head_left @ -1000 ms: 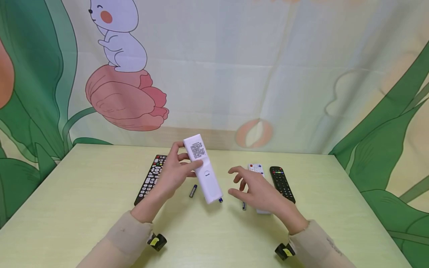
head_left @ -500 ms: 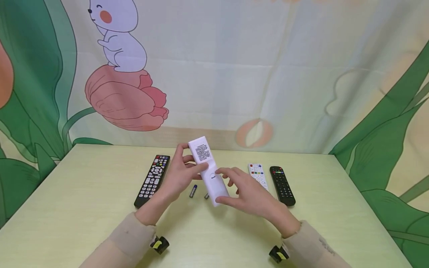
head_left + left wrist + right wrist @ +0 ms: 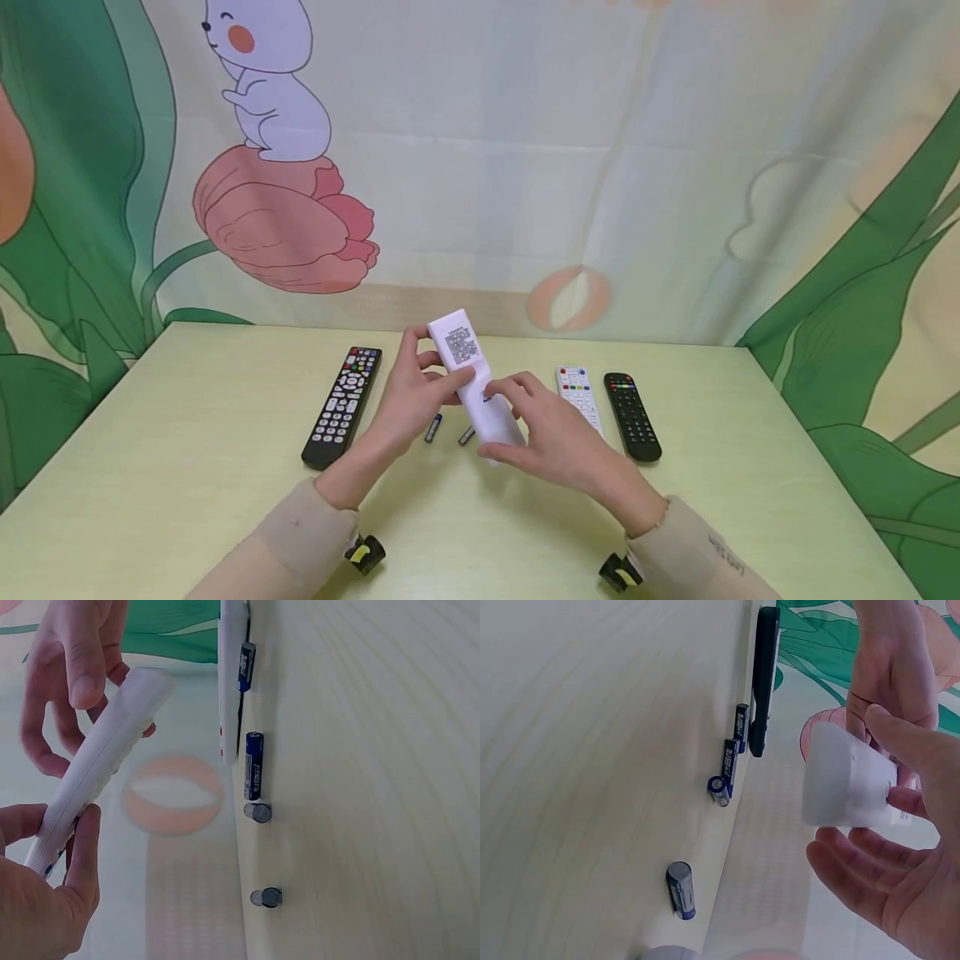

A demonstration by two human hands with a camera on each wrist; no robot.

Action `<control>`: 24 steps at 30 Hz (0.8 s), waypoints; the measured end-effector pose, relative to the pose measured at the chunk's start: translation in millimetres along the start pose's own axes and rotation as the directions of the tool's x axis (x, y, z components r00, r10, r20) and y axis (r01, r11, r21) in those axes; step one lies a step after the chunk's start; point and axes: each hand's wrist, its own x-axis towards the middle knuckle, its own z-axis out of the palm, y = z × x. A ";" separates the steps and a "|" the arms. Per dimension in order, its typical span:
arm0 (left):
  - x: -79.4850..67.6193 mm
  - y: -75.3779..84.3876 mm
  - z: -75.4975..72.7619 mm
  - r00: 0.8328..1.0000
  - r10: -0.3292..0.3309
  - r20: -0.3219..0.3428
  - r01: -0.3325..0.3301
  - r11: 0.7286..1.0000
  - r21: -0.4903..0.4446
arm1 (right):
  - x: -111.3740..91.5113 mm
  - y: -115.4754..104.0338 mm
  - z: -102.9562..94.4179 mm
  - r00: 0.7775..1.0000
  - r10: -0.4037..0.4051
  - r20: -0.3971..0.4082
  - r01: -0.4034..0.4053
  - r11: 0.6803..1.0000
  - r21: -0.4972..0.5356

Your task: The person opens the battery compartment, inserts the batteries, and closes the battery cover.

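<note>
My left hand (image 3: 414, 392) grips a white remote control (image 3: 462, 343) above the table, thumb on its back and fingers around the far edge. The back with a printed code faces up, and the remote tilts with its lower end toward me. Over that lower half, my right hand (image 3: 558, 437) holds it too, index fingertip on the battery cover near the dark mark and thumb at the lower end. In the left wrist view the keys of the remote (image 3: 97, 757) face down. Below lie loose batteries, one battery (image 3: 433, 428) left of another battery (image 3: 467, 435).
A long black remote (image 3: 345, 408) lies at the left. At the right are a second white remote (image 3: 576, 387), partly behind my right hand, and a smaller black remote (image 3: 632, 417). Several batteries, such as one blue battery (image 3: 254, 765), rest on the table (image 3: 187, 467). A printed curtain (image 3: 465, 183) hangs behind.
My right hand has come in from the right onto the remote's lower half. My left hand has carried the remote slightly right and toward me.
</note>
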 end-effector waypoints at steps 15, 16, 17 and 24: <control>-0.8 0.6 3.2 1.000 0.015 -0.008 -0.015 0.999 0.037 | 2.0 -2.3 7.7 0.997 0.021 -0.074 -0.025 0.998 -0.063; -0.8 0.9 3.4 1.000 0.015 -0.011 -0.015 0.999 0.035 | 2.1 -2.4 7.6 0.997 0.018 -0.077 -0.023 0.997 -0.068; -0.8 1.2 3.6 1.000 0.014 -0.014 -0.014 0.999 0.033 | 2.2 -2.3 7.6 0.997 0.017 -0.079 -0.023 0.997 -0.073; -0.2 1.5 4.5 1.000 0.019 -0.020 -0.019 1.000 0.019 | 3.5 -3.0 6.8 0.995 0.021 -0.097 -0.030 0.996 -0.087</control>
